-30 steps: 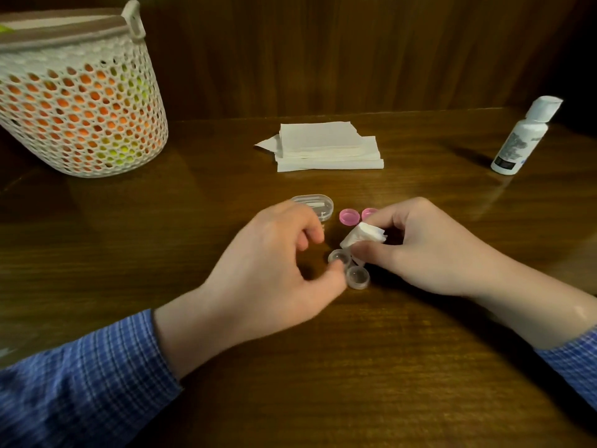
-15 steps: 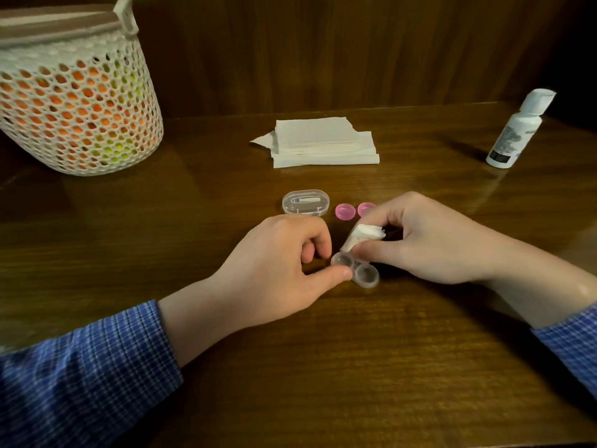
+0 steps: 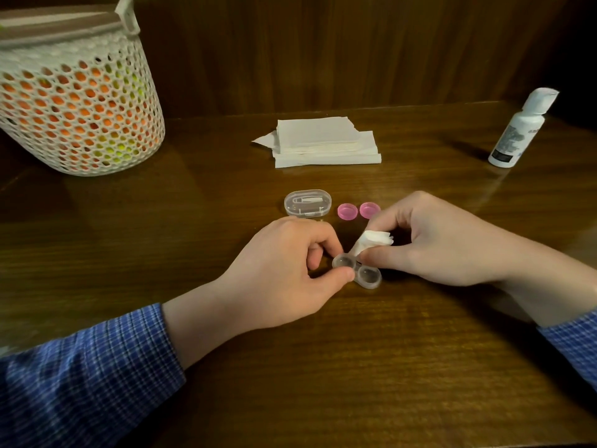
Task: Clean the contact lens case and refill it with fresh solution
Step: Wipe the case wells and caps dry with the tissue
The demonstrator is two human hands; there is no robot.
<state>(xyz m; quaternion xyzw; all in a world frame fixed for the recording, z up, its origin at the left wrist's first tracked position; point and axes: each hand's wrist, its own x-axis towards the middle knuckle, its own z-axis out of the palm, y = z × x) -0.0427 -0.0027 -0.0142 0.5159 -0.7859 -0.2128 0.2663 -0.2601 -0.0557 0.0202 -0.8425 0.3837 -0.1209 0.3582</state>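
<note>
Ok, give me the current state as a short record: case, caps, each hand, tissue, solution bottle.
case: clear lens case on the table, both wells uncapped
caps: two pink caps lying beyond the hands
left hand: left hand pinches the case's left well
right hand: right hand holds a wadded tissue at the case
tissue stack: tissue stack at table's back
solution bottle: solution bottle far right, standing, untouched

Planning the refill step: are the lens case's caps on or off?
Off. Both pink caps lie on the table behind the lens case, whose two wells show uncovered.
</note>
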